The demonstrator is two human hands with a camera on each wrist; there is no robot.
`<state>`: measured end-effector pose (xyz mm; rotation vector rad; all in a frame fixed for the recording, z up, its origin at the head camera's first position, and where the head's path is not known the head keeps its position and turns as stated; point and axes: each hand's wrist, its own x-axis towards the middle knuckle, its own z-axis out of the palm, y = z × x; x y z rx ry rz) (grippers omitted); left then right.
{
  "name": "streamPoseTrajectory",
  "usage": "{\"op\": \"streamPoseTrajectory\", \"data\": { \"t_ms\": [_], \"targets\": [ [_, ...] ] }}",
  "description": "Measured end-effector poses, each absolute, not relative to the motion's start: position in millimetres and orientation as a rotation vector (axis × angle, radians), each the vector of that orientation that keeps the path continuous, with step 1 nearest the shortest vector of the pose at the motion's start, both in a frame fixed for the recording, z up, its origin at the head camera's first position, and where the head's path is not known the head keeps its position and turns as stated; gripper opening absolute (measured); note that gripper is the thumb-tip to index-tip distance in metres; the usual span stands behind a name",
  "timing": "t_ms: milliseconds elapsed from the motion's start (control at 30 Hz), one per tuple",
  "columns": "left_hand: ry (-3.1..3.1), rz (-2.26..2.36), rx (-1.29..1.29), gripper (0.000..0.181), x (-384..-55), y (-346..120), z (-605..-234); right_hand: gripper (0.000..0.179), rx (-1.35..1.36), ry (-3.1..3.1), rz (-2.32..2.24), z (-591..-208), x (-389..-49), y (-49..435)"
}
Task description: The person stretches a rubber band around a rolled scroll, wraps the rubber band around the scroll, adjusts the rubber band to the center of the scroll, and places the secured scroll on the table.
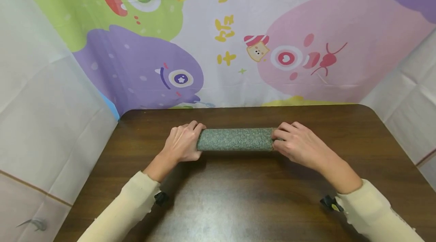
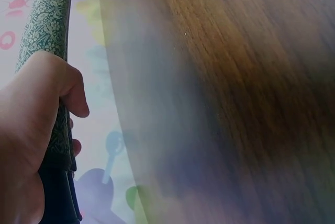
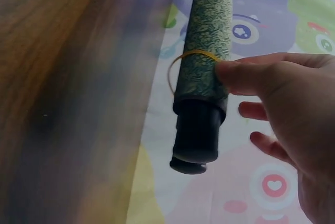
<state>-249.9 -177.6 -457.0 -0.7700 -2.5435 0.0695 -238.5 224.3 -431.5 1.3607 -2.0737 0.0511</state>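
A rolled scroll (image 1: 235, 139) in green floral cloth is held level above the dark table, running left to right between the two hands. My left hand (image 1: 185, 141) grips its left end, thumb wrapped over the cloth, as the left wrist view shows. At the right end, my right hand (image 1: 299, 144) pinches a thin yellow rubber band (image 3: 203, 53) against the scroll. One side of the band bows away from the cloth. Black end knobs (image 3: 197, 137) stick out past the cloth in the right wrist view. The other fingers of that hand stand apart from the scroll.
A brown wooden table (image 1: 218, 196) lies under both arms. Behind it hangs a cloth backdrop (image 1: 235, 86) with cartoon monsters, and pale sheets (image 1: 51, 102) close off the sides. Dark straps (image 1: 161, 198) sit at the sleeve cuffs.
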Motion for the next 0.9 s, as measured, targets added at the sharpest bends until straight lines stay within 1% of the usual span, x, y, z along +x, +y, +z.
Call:
{"op": "streamPoseTrajectory", "data": {
  "t_ms": [100, 133, 200, 233, 333, 367, 467, 633, 800, 900],
  "targets": [
    [-2.555, 0.069, -0.763, 0.063, -249.2, -178.1, -456.8, 0.027, 1.372, -2.057, 0.099, -434.4, -238.9, 223.9],
    [-2.558, 0.065, -0.761, 0.063, -248.9, -178.1, -456.7, 0.024, 1.378, -2.052, 0.119, -435.4, -239.1, 223.6],
    [-2.564, 0.055, -0.76, 0.063, -248.4, -177.8, -456.5, 0.009, 1.386, -2.042, 0.163, -437.4, -239.3, 222.8],
    [-2.567, 0.048, -0.759, 0.062, -248.2, -177.5, -456.4, 0.008, 1.389, -2.037, 0.185, -438.2, -239.4, 222.3],
    [-2.582, 0.039, -0.742, 0.061, -248.0, -177.4, -456.8, 0.038, 1.397, -2.02, 0.23, -440.2, -239.2, 220.2],
    [-2.588, 0.04, -0.734, 0.061, -248.0, -177.6, -457.1, 0.045, 1.398, -2.018, 0.24, -440.4, -239.0, 219.4],
    [-2.602, 0.04, -0.707, 0.06, -248.1, -178.4, -457.7, 0.049, 1.398, -2.016, 0.256, -440.5, -237.7, 217.5],
    [-2.626, 0.007, -0.672, 0.061, -250.5, -178.7, -455.3, 0.045, 1.377, -2.029, 0.312, -442.7, -235.8, 216.8],
    [-2.681, -0.031, -0.604, 0.063, -253.1, -181.1, -449.5, 0.043, 1.297, -2.076, 0.479, -451.7, -233.4, 215.4],
    [-2.698, -0.023, -0.582, 0.064, -252.6, -180.7, -446.3, 0.022, 1.191, -2.132, 0.569, -458.4, -229.5, 216.0]
  ]
}}
